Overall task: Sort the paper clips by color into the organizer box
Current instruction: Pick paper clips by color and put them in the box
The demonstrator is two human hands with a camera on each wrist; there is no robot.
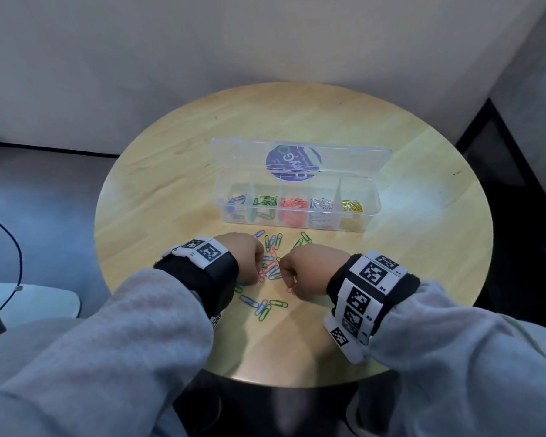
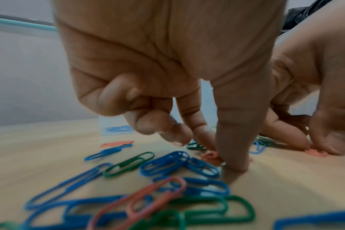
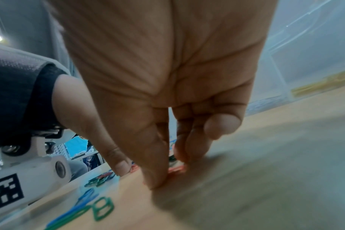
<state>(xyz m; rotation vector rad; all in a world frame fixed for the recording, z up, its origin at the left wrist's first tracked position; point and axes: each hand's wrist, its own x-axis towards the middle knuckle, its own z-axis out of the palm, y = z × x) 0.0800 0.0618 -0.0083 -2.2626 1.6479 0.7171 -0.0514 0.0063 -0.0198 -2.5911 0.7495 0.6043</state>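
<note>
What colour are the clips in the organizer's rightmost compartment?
Yellow clips, clearest in the head view.

Right wristband [image 1: 372, 290]: "R4", "R3" beside square markers; lid sticker [image 1: 293, 162] unreadable.

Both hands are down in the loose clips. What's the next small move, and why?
Probably pinch and lift the red clips: the left hand has one at its fingertips, the right hand another. Then carry them to the organizer box, middle compartment, where reds lie.
</note>
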